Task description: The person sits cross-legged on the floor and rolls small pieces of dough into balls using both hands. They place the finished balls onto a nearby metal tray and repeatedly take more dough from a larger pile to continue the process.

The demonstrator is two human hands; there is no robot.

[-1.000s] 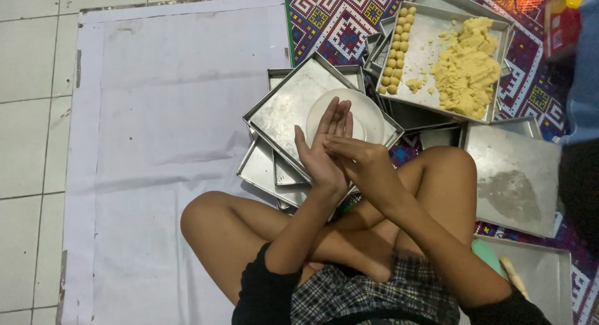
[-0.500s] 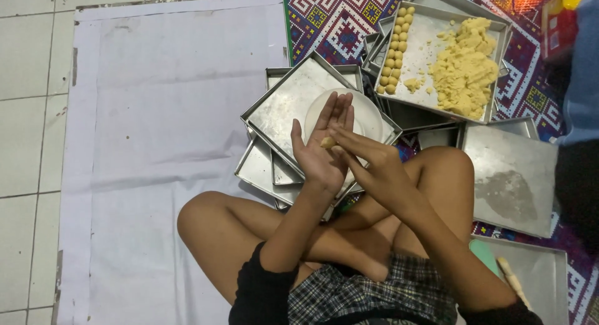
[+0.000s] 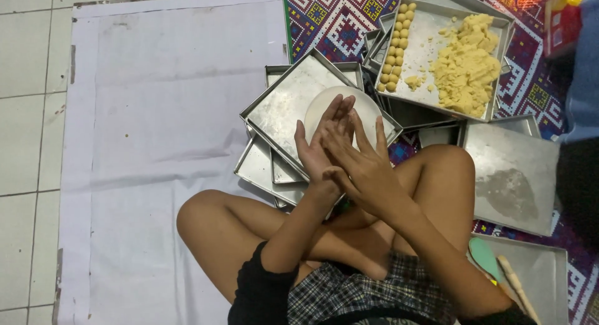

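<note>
White sheeting covers the tiled floor beside a patterned mat. Left hand [image 3: 318, 153] and right hand [image 3: 365, 166] press flat, palm to palm, above a steel tray [image 3: 281, 109]; whatever sits between them is hidden. Uneven pressure could squeeze any dough out onto the tray's near corner.

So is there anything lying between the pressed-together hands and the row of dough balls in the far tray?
Little: the left hand and right hand hover over a white disc; only tray rims separate them from the dough balls.

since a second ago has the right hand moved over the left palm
Yes. The right hand has slid back toward the knees, off the left hand, judged against the white round lid behind.
</note>
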